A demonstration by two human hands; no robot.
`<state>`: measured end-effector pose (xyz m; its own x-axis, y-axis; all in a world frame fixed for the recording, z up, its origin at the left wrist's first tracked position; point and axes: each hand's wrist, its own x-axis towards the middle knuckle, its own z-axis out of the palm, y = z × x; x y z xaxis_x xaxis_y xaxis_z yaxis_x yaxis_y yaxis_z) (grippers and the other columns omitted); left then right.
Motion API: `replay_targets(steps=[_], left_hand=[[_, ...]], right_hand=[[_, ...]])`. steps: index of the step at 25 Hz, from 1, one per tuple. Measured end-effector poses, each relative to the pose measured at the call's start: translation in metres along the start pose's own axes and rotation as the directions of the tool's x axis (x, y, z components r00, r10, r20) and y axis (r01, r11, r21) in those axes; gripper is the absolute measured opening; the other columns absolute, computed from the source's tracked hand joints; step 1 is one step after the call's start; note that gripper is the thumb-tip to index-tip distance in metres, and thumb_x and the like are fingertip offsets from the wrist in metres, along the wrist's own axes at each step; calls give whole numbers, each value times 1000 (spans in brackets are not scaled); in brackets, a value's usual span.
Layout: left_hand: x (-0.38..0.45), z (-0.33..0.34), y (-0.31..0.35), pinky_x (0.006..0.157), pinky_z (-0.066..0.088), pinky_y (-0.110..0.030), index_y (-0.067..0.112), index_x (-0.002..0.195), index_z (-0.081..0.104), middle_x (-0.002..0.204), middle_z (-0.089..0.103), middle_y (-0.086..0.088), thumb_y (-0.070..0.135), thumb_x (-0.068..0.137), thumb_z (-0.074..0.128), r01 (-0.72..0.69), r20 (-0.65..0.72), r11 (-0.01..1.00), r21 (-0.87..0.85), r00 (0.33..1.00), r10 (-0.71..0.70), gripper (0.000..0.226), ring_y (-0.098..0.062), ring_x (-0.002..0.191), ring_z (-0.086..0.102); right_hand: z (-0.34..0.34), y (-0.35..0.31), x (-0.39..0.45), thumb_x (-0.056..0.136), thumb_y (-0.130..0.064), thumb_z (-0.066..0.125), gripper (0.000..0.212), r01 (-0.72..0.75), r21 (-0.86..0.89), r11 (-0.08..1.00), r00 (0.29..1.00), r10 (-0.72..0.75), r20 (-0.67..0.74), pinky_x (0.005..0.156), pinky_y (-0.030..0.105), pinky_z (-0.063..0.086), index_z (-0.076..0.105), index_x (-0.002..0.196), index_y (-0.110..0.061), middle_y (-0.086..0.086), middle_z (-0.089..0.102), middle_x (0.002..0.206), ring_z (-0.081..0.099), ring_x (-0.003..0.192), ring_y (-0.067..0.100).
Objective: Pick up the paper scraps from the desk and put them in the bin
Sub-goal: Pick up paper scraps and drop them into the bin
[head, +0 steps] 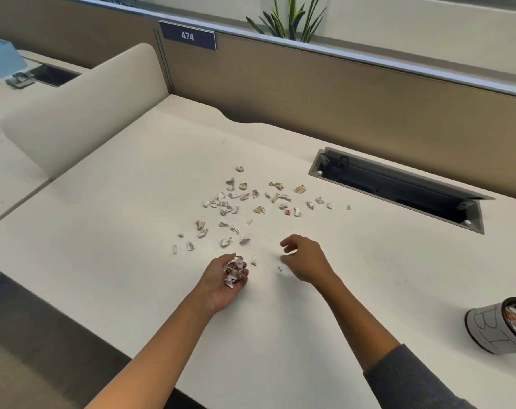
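Both forearms reach forward over the surface. The left hand [224, 283] lies palm up, fingers cupped around a crumpled wad of white paper scraps [234, 270]. The right hand [305, 258], palm down, hovers with fingers loosely curled; a grey sleeve [413, 382] covers that forearm.

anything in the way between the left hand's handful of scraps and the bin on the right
Only the person's own right hand and forearm, hovering above the desk between the left hand, which cups a wad of scraps, and the bin at the right edge. Otherwise bare desktop lies between them.
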<state>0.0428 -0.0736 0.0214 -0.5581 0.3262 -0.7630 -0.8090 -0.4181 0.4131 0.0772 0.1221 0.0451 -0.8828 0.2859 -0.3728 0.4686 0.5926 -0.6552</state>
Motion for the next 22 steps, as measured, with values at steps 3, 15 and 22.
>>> replay_targets(steps=[3,15,22], left_hand=[[-2,-15,15,54,43,-22,6,76,55,72,54,-8,15,96,45,-41,-15,999,-27,999,40,24,-18,63,50],[-5,-47,61,46,47,-18,6,77,53,70,50,-8,14,96,45,-133,-66,977,-167,990,123,23,-17,64,47],[1,-58,66,47,47,-17,6,80,56,70,52,-8,15,96,47,-140,-80,979,-148,988,130,20,-17,59,51]], right_hand=[[15,19,5,82,-28,78,56,-124,-219,968,989,138,51,79,27,39,48,126,-12,7,50,123,55,109,26],[98,-29,23,84,-33,74,43,199,-23,980,979,-197,58,88,30,48,55,116,-11,3,48,117,60,97,20],[121,-63,31,88,-20,64,20,398,-164,903,917,-383,116,79,37,49,62,103,-7,9,54,106,56,95,26]])
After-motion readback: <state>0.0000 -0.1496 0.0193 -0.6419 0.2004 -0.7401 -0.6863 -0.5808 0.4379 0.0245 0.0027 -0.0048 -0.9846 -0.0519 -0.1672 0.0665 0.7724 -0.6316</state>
